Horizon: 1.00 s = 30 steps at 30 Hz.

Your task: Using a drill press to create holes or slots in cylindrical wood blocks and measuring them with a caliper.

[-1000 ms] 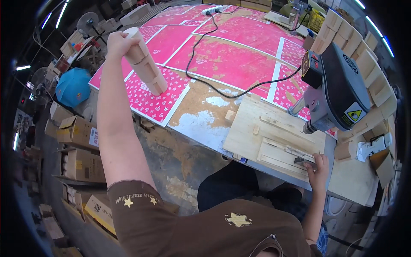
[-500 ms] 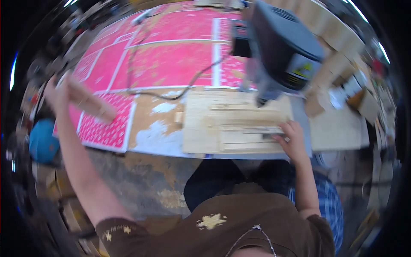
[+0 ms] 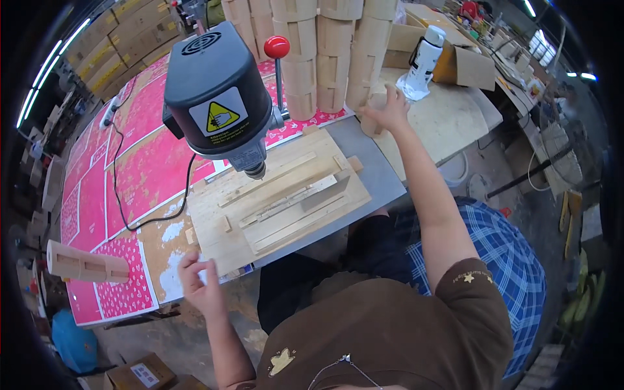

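My left hand [image 3: 201, 286] hovers empty, fingers apart, at the near edge of the bench, just in front of a flat wooden jig [image 3: 279, 198]. The jig lies under the black head of a drill press [image 3: 218, 97]. My right hand [image 3: 387, 107] reaches far across the bench, its fingers round a pale wooden piece [image 3: 372, 120] at the foot of tall stacks of curved wooden pieces [image 3: 331, 52]. Another slotted wooden piece [image 3: 88, 265] lies alone on a pink sheet [image 3: 130, 175] at the far left, well away from both hands.
A red lever knob [image 3: 276, 47] sticks out beside the drill head. A black cable [image 3: 120, 188] runs over the pink sheets. A white bottle-shaped object [image 3: 422, 58] and an open cardboard box [image 3: 465, 65] stand at the back right. Cardboard boxes [image 3: 140, 374] sit on the floor.
My left hand let go of the slotted wooden piece at the far left and came back to the bench edge. My right hand left the jig and reached to the stacks.
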### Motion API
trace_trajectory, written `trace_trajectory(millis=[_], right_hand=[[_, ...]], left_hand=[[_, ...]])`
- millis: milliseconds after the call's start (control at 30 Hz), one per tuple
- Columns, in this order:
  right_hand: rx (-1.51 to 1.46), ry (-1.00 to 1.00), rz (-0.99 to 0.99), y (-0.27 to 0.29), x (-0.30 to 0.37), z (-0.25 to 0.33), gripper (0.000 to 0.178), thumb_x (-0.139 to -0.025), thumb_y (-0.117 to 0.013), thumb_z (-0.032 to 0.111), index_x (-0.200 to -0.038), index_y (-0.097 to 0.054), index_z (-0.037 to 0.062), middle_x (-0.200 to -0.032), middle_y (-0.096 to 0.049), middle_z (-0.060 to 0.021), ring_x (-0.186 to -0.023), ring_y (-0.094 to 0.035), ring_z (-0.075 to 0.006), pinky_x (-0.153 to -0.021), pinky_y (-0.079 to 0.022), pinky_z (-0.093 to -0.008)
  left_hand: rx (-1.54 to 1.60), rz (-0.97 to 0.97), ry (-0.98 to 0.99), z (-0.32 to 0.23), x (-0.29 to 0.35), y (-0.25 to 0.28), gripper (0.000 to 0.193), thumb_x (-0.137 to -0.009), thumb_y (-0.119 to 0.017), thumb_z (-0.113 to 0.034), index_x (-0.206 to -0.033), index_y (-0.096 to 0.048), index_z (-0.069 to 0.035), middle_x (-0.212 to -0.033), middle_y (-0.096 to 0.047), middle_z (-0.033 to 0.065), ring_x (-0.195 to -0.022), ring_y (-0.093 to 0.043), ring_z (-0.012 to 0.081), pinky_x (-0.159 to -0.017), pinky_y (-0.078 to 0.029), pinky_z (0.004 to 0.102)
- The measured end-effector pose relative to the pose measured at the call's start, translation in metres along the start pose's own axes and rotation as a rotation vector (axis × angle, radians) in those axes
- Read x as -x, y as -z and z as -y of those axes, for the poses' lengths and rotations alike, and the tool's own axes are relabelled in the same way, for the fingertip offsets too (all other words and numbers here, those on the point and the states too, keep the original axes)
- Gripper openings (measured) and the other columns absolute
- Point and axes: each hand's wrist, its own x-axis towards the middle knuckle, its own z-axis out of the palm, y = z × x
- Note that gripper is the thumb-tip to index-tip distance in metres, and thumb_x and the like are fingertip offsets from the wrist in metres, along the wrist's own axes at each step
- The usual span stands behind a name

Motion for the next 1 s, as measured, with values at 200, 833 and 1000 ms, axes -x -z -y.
trace_trajectory(millis=[200, 833, 1000], right_hand=[[-0.179, 0.034, 0.117, -0.013, 0.004, -0.023, 0.085, -0.055, -0.081, 0.034, -0.127, -0.047, 0.0029, -0.122, -0.047, -0.0214, -0.11, -0.051, -0.0359, -0.092, -0.044, -0.0406], [-1.36, 0.757, 0.701, 0.15, 0.184, 0.127, 0.094, -0.061, -0.085, 0.03, -0.137, -0.034, 0.0036, -0.135, -0.034, -0.0186, -0.126, -0.033, -0.0314, -0.103, -0.03, -0.0414], [-0.632, 0.92, 0.513, 0.121, 0.159, 0.095, 0.077, -0.067, -0.077, 0.046, -0.13, -0.048, 0.0125, -0.136, -0.032, -0.0193, -0.124, -0.03, -0.0405, -0.103, -0.027, -0.0499]], left_hand=[[0.226, 0.068, 0.063, -0.04, 0.02, -0.037, 0.019, -0.08, -0.062, 0.004, -0.097, -0.057, -0.001, -0.109, -0.053, 0.0116, -0.101, -0.052, 0.0177, -0.092, -0.04, 0.0309], [0.888, 0.246, 0.568, -0.104, 0.019, -0.045, 0.052, -0.083, -0.066, -0.01, -0.129, -0.044, 0.0, -0.11, -0.06, 0.0091, -0.097, -0.058, 0.0134, -0.087, -0.045, 0.0261], [0.541, -0.076, 0.451, -0.083, 0.018, -0.009, 0.051, -0.08, -0.068, -0.004, -0.126, -0.046, 0.002, -0.103, -0.063, 0.0119, -0.088, -0.062, 0.0134, -0.079, -0.049, 0.0258]])
